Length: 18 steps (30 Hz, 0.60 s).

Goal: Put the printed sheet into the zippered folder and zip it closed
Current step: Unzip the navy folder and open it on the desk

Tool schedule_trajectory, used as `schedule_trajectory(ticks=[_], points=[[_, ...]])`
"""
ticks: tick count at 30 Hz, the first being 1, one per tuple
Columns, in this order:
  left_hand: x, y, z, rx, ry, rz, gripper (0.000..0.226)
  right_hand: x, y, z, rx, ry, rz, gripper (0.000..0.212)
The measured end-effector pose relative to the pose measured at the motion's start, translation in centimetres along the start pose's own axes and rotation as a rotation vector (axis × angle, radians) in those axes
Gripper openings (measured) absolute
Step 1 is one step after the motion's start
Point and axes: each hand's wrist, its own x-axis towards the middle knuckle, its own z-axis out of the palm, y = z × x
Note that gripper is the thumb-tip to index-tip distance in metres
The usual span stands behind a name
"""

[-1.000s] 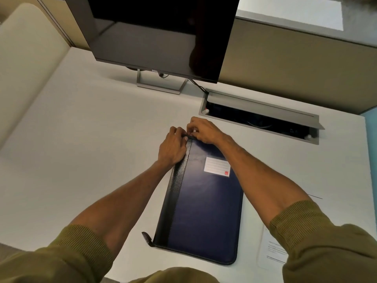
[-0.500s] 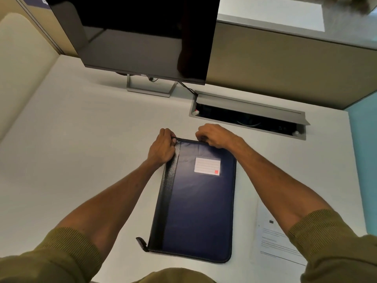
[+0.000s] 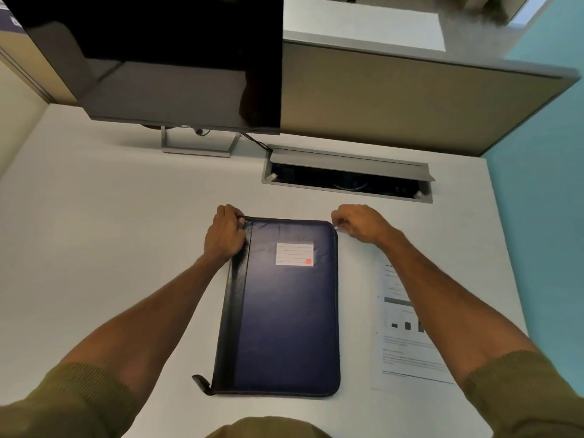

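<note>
A dark blue zippered folder [image 3: 284,311] with a black spine and a white label lies flat on the white desk [image 3: 110,248]. My left hand [image 3: 225,235] grips its far left corner at the spine. My right hand [image 3: 360,223] pinches the small zipper pull at the folder's far right corner. The printed sheet [image 3: 404,349], with text and a bar chart, lies on the desk to the right of the folder, partly under my right forearm.
A black monitor [image 3: 177,64] on a grey stand rises at the back of the desk. An open cable tray [image 3: 347,178] is set into the desk behind the folder. A beige partition and a teal wall bound the back and right.
My right hand has slid with the zipper pull along the folder's far edge, from the left corner to the right corner. My left hand stayed on the left corner. The camera view shifted.
</note>
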Motion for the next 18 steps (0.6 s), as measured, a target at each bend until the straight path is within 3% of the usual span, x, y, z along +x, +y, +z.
schedule_trajectory(ticks=[6,13,18], points=[[-0.7,1.9,0.8,0.196,0.044,0.116,0.032,-0.9,-1.1,1.6,0.136,0.11,0.137,0.015],[0.2,10.9,4.7,0.239,-0.262,0.469,0.042,-0.9,-0.9,2.7,0.272,0.147,0.177,0.016],[0.2,14.0,8.1,0.175,-0.282,0.356,0.036,-1.5,-0.3,3.8,0.337,0.208,0.175,0.015]])
